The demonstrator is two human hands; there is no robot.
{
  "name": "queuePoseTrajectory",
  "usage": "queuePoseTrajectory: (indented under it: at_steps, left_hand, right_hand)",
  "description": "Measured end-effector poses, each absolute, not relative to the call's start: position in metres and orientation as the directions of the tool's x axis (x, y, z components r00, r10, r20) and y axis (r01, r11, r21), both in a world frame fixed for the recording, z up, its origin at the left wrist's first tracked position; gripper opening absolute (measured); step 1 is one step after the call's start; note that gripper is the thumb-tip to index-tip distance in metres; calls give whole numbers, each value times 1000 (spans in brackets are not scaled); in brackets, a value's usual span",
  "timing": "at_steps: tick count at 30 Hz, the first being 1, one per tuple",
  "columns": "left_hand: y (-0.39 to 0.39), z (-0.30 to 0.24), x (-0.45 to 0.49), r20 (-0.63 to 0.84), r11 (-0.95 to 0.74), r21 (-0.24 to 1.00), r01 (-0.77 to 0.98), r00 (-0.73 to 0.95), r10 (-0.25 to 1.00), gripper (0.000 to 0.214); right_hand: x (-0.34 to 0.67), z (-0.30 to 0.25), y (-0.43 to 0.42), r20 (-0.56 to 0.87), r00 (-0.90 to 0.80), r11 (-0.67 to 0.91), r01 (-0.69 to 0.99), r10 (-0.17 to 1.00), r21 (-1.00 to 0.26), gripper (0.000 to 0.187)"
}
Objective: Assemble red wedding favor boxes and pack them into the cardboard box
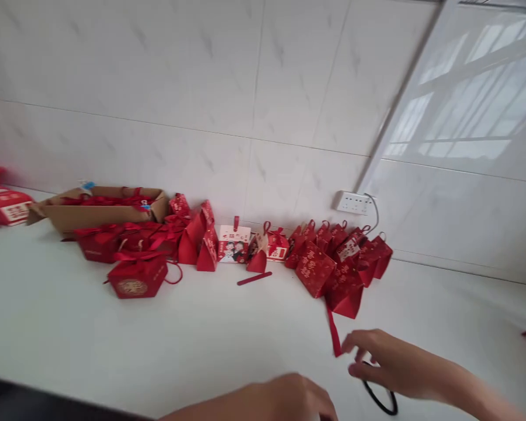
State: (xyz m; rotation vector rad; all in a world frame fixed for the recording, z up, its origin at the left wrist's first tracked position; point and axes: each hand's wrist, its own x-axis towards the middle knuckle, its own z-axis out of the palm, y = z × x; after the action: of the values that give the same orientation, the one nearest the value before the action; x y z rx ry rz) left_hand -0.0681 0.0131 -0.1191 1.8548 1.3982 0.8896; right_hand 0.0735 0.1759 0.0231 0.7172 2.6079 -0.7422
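Note:
My right hand [386, 362] reaches in from the right, low over the white table [114, 345]. Its fingers are apart and slightly curled, and the fingertips are at the end of a red ribbon strip [333, 333]. This strip trails from a red gift bag [344, 290]. A thin black loop [382, 401] lies on the table under that hand. My left hand [289, 400] shows at the bottom edge, back up and blurred, with its fingers cut off by the frame.
Several red gift bags [333, 251] and red boxes [137, 276] line the tiled wall. An open cardboard box [100, 207] holds more red items at the left. A loose red strip [254, 278] lies on the table. A white power strip [353, 203] is on the wall.

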Motion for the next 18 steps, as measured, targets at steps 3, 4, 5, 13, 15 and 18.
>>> queuePoseTrajectory:
  at_steps: [3,4,5,13,15,18]
  left_hand:
    - [-21,-106,-138,341,-146,782,605,-220,914,22]
    - [-32,-104,-159,377,-106,774,624,-319,870,25]
    - [-41,-103,-176,409,-66,765,641,-404,818,27]
    - [-53,-120,-223,529,53,692,720,-555,642,21]
    - [-51,-121,-222,532,56,687,725,-553,641,20]
    - [-51,-122,-220,518,61,689,722,-550,656,20]
  right_hand:
    - [-27,24,158,-151,-969,849,246,198,-468,36]
    - [-61,25,151,-49,-985,884,172,167,-435,36]
    - [-94,28,142,48,-982,910,148,180,-387,37]
    - [-276,40,49,171,-866,856,399,469,-330,60]
    - [-294,35,40,161,-812,812,501,561,-300,71]
    - [-302,31,45,135,-784,785,564,607,-255,75]
